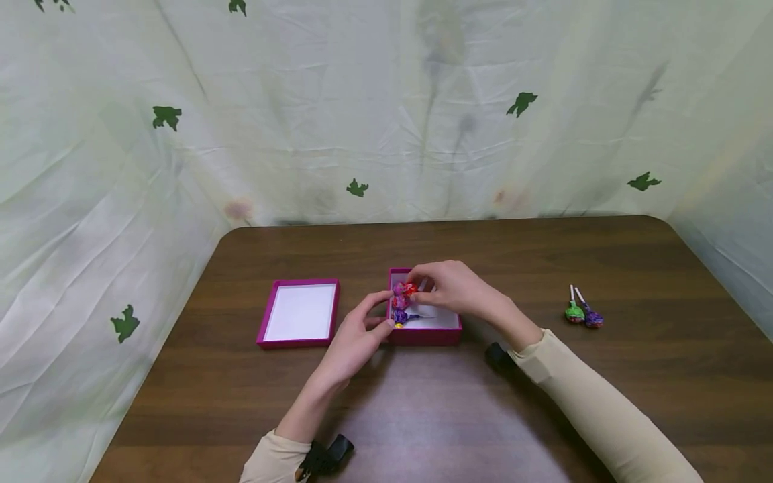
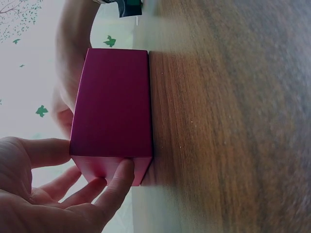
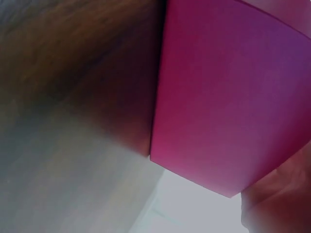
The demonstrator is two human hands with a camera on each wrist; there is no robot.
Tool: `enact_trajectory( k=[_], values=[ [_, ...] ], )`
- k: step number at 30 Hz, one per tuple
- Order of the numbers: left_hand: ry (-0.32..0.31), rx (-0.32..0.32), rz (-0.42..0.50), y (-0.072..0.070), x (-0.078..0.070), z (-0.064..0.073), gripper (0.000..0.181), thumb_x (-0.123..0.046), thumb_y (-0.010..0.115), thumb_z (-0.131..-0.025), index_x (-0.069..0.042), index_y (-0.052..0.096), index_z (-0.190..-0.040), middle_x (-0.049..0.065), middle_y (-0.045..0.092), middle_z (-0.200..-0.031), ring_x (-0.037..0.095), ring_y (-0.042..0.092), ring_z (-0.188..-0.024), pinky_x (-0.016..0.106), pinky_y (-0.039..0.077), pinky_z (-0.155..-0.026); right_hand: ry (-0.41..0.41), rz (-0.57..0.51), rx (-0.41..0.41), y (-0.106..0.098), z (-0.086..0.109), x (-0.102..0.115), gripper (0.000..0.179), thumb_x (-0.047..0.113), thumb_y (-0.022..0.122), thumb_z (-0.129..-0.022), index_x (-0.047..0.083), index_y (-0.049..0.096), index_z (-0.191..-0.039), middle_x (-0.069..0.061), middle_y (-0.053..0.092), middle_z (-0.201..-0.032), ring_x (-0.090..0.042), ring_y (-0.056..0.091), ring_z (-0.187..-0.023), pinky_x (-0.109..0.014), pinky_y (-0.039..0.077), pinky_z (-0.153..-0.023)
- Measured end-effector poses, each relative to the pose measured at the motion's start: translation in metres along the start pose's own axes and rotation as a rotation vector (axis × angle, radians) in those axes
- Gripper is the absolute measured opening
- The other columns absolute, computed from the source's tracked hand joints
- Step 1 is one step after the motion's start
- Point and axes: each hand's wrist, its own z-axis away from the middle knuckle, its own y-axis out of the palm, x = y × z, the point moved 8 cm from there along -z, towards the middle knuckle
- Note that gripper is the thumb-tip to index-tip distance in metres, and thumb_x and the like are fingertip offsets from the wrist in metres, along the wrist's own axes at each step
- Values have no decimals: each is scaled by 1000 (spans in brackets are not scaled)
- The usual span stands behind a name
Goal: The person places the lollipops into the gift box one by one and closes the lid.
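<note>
An open magenta box [image 1: 425, 337] stands on the table with wrapped lollipops inside, along its left wall. My left hand [image 1: 356, 341] holds the box's left side, its thumb at the front left rim and its fingers against the outer wall [image 2: 116, 167]. Reaching in from above, my right hand [image 1: 454, 287] pinches a red lollipop [image 1: 410, 289] between thumb and forefinger. Just in front lie a pink lollipop [image 1: 399, 302] and a purple lollipop [image 1: 399, 316]. From the right wrist view, the box front [image 3: 228, 97] hides what the fingers hold.
Left of the box lies its magenta lid [image 1: 300, 312], white inside facing up. Farther right on the brown table [image 1: 435, 402] are a green lollipop [image 1: 574, 312] and a purple-wrapped one [image 1: 593, 318], sticks pointing away. A pale curtain [image 1: 386, 114] hangs behind the table.
</note>
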Motion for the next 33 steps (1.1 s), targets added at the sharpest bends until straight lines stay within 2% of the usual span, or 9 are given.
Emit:
enact_trajectory(
  k=[5, 12, 20, 26, 33],
  values=[
    [-9, 2, 4, 0, 1, 1, 46, -12, 60, -96, -17, 51, -141, 11, 51, -140, 31, 59, -117, 44, 52, -85, -24, 79, -29, 2, -1, 2, 25, 25, 77, -84, 19, 72, -108, 12, 69, -89, -10, 65, -81, -32, 48, -71],
    [-9, 9, 9, 1, 1, 1, 45, -12, 60, -97, -18, 52, -141, 11, 52, -139, 31, 59, -116, 43, 52, -83, -24, 161, -33, 8, 0, 2, 24, 31, 77, -85, 23, 73, -107, 14, 69, -89, -6, 61, -73, -28, 45, -63],
    [-9, 5, 0, 0, 0, 1, 44, -13, 60, -97, -18, 52, -140, 11, 52, -139, 32, 59, -116, 43, 51, -83, -17, 174, -24, 8, -1, 3, 24, 32, 77, -85, 24, 73, -107, 14, 69, -90, -4, 56, -68, -28, 44, -62],
    [-15, -5, -11, -1, 1, 2, 44, -14, 60, -97, -20, 53, -140, 9, 52, -139, 32, 58, -116, 42, 52, -81, -2, 196, -22, 9, -2, 3, 27, 29, 78, -83, 22, 74, -108, 12, 69, -88, -8, 54, -66, -30, 44, -62],
    [-21, -14, -26, -1, 1, 2, 45, -13, 61, -96, -21, 54, -139, 7, 51, -141, 31, 58, -116, 42, 52, -81, 18, 218, -26, 9, -4, 3, 27, 22, 78, -83, 20, 75, -110, 8, 71, -90, -10, 58, -70, -32, 47, -67]
  ],
)
